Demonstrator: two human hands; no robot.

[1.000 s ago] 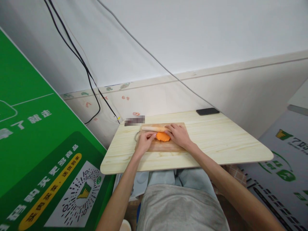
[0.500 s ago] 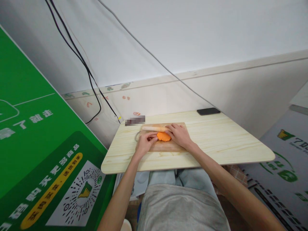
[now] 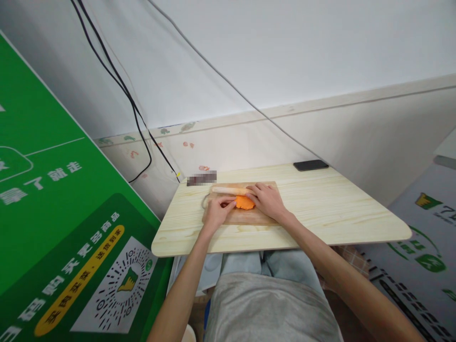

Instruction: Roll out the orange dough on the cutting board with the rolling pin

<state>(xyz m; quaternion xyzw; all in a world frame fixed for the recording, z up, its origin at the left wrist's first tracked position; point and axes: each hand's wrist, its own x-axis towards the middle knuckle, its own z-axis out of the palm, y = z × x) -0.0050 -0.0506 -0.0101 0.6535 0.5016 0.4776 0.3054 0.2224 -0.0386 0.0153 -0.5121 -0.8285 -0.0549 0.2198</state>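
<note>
A flat orange piece of dough or modelling clay (image 3: 245,203) with an uneven edge lies on a wooden cutting board (image 3: 245,218). Just behind it, a pale wooden rolling pin (image 3: 228,190) rests crosswise on the board. The left edge of the orange piece is pinched between the thumb and fingers of my left hand (image 3: 215,212). My right hand (image 3: 270,200) curls over the right end of the rolling pin, hiding that end, while its thumb side touches the right edge of the orange piece.
The board sits on a light wood-grain table (image 3: 342,213) with rounded front corners. A black phone (image 3: 310,165) lies at the back edge, and a pixelated item (image 3: 202,178) at the back left. Green signboard (image 3: 71,190) stands close on the left. Cables (image 3: 133,99) hang along the wall.
The whole view has shifted slightly. Both hands, the orange piece and the rolling pin keep nearly the same places on the board.
</note>
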